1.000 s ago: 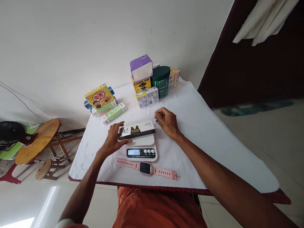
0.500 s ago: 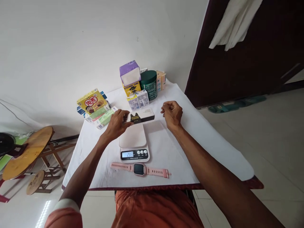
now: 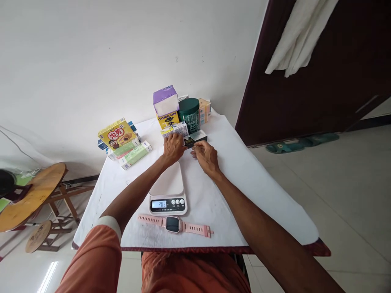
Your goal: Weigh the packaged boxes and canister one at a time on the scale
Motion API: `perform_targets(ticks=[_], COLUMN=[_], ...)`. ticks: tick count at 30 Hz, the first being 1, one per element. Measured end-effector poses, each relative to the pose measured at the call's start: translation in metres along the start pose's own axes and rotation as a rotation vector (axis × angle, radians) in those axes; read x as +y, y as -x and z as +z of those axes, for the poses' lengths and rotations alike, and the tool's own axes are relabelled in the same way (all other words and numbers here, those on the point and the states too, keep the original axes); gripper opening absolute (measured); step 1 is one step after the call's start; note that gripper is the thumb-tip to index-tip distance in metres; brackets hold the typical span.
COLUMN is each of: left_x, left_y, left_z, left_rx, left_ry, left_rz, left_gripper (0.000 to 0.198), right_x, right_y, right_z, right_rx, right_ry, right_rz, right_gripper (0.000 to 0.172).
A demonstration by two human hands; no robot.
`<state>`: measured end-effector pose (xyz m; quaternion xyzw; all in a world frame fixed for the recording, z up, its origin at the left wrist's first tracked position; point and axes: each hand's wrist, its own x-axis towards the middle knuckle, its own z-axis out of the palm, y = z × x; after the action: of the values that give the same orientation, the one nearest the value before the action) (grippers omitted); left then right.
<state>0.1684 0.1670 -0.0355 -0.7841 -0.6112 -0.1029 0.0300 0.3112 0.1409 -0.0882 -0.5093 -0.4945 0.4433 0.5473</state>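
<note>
Black-and-white box (image 3: pixel 196 137) at the centre of the frame, both hands at it
The left hand (image 3: pixel 174 148) grasps the box's left end; the right hand (image 3: pixel 207 156) curls at its front edge, whether gripping I cannot tell; green tub (image 3: pixel 190 116) behind, white scale (image 3: pixel 166 181) and pink watch (image 3: pixel 173 224) toward the lower middle of the frame

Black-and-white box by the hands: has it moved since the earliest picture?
Yes. It was over the scale's platform; now the black-and-white box is off the scale, farther toward the wall, in front of the green tub.
</note>
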Motion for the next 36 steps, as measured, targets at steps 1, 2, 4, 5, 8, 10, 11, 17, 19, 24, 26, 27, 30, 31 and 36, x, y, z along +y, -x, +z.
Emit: perform_targets(ticks=[1,2,4,5,8,10,11,17,19,24,26,27,30,31,36], left_x=[0.001,0.001,-0.003,-0.009,-0.037,-0.066,-0.082,-0.169,-0.185,-0.204,-0.208,-0.209,-0.213,-0.214,-0.213], left_y=[0.002,0.006,0.015,0.022,0.048,0.069,0.079,0.133,0.145,0.154,0.15,0.148,0.138,0.135,0.125], left_z=[-0.002,-0.004,-0.011,-0.014,-0.026,-0.033,-0.036,-0.044,-0.041,-0.029,-0.026,-0.026,-0.024,-0.024,-0.024], left_rx=[0.02,0.041,0.082,0.103,0.201,0.285,0.329,0.355,0.238,0.077,0.068,0.067,0.067,0.068,0.081], left_ry=[-0.028,-0.049,-0.048,-0.019,0.105,0.161,0.169,-0.001,-0.049,-0.026,-0.007,0.0,0.023,0.033,0.101], left_rz=[0.0,0.004,0.016,0.022,0.029,-0.003,-0.042,-0.482,-0.566,-0.545,-0.536,-0.53,-0.5,-0.488,-0.443], left_gripper=[0.03,0.033,0.034,0.033,0.027,0.025,0.024,0.043,0.054,0.066,0.065,0.064,0.061,0.061,0.061], right_x=[0.001,0.001,0.002,0.003,0.003,0.003,0.003,0.0,-0.003,-0.011,-0.015,-0.017,-0.023,-0.025,-0.028], right_y=[0.0,0.0,0.002,0.003,0.008,0.013,0.015,0.026,0.028,0.037,0.041,0.042,0.045,0.045,0.047], right_z=[0.001,0.002,0.002,0.001,0.001,0.004,0.005,0.011,0.011,0.012,0.012,0.012,0.011,0.011,0.012], right_rx=[-0.038,-0.064,-0.091,-0.106,-0.211,-0.297,-0.33,-0.39,-0.392,-0.393,-0.373,-0.366,-0.365,-0.371,-0.416], right_ry=[-0.015,-0.027,-0.045,-0.049,-0.023,0.039,0.078,0.173,0.17,0.188,0.201,0.199,0.222,0.246,0.396], right_rz=[-0.003,-0.007,-0.007,-0.003,-0.006,-0.044,-0.073,-0.139,-0.107,-0.015,0.035,0.069,0.158,0.17,0.115], right_gripper=[0.01,0.01,0.012,0.012,0.017,0.02,0.021,0.028,0.028,0.025,0.026,0.028,0.036,0.038,0.043])
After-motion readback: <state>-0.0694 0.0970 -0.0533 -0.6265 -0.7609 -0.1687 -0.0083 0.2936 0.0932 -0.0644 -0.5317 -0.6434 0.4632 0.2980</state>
